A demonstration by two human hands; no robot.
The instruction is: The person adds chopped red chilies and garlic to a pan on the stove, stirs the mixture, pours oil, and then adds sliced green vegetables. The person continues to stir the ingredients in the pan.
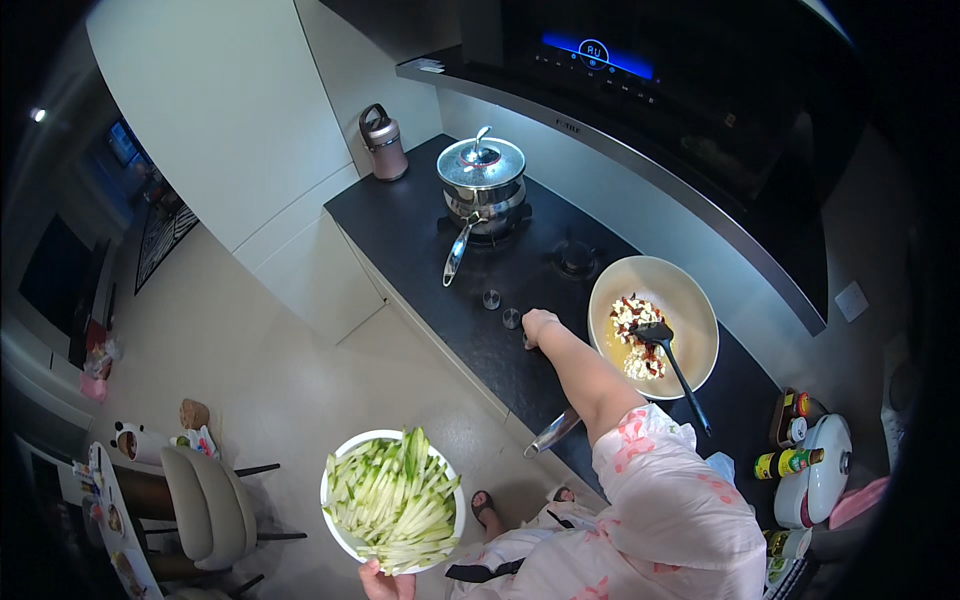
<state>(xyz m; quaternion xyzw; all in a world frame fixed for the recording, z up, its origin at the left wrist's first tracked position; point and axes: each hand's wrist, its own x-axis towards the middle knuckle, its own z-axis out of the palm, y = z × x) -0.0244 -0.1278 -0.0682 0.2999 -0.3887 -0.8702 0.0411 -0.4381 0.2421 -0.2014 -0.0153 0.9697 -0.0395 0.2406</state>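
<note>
My left hand holds the near rim of a white bowl heaped with pale green vegetable strips. With my right hand I grip something at the front of the black gas cooktop, probably a control knob hidden under the fingers, beside two visible knobs. To the right of that hand sits a light-coloured wok, where chopped white and dark red pieces lie in yellowish oil. A black spatula rests in the wok, its handle over the rim. The wok's metal handle points towards me.
A lidded steel saucepan stands on the far left burner, its handle pointing forward. Behind it is a pinkish vacuum flask. The range hood overhangs the back. Bottles and a white lidded container stand at right.
</note>
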